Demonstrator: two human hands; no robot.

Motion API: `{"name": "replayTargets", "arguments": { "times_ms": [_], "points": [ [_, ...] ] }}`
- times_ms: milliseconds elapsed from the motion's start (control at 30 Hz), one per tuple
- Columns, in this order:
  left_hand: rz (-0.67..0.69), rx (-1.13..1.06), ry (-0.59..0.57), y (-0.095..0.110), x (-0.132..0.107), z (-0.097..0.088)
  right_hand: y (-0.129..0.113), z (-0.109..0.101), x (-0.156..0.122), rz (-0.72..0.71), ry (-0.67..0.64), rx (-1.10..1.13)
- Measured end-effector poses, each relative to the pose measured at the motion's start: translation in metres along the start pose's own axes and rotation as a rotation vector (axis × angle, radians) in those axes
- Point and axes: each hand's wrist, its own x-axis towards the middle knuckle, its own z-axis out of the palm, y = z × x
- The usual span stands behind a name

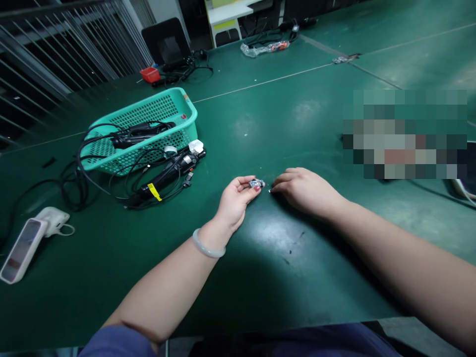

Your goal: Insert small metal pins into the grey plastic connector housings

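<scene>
My left hand (pixel 235 199), with a pale bangle (pixel 208 246) at its wrist, pinches a small grey-white patterned piece (pixel 256 183) between thumb and fingers. The piece is too small to name; it may be a little circuit board. Just to the right, my right hand (pixel 303 188) rests low over the green table (pixel 241 144), its fingers bent and drawn together. A tiny white bit (pixel 269 191) shows at those fingertips. Whether they grip it or only touch it is hidden. A short gap separates the two hands.
At left stands a turquoise basket (pixel 148 106) with black corded tools; another black corded tool (pixel 167 176) lies before it. A phone-like white device (pixel 24 250) sits at far left. Further back are a red box (pixel 150 75) and a plastic-wrapped item (pixel 260 49). A blurred patch covers the right side.
</scene>
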Motion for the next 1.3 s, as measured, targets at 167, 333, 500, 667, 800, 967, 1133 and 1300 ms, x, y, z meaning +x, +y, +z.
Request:
{"name": "replayTargets", "arguments": {
  "times_ms": [167,333,500,667,800,967,1133,1300],
  "points": [
    [-0.004,-0.014,-0.013,-0.001,0.001,-0.002,-0.013,0.002,0.002,0.237,-0.033,0.018],
    [0.001,0.000,-0.018,-0.002,0.001,-0.002,-0.018,0.010,0.006,0.251,-0.046,0.085],
    [0.001,0.007,-0.011,-0.001,0.000,0.000,-0.007,0.013,0.004,0.148,-0.029,0.196],
    [0.003,0.001,-0.010,-0.002,0.000,-0.001,-0.012,0.013,0.004,0.052,0.009,0.234],
    [0.005,-0.004,-0.019,-0.002,0.000,-0.002,-0.016,0.017,0.006,0.004,0.054,0.297],
    [0.006,-0.003,0.003,-0.002,0.001,-0.002,-0.003,0.014,0.002,0.142,0.133,0.454],
    [0.009,-0.009,-0.003,-0.002,0.002,-0.003,0.001,0.007,0.000,0.357,0.035,0.342],
    [0.010,0.005,0.005,-0.002,0.001,-0.003,-0.005,0.008,0.002,0.310,-0.022,0.244]
  ]
}}
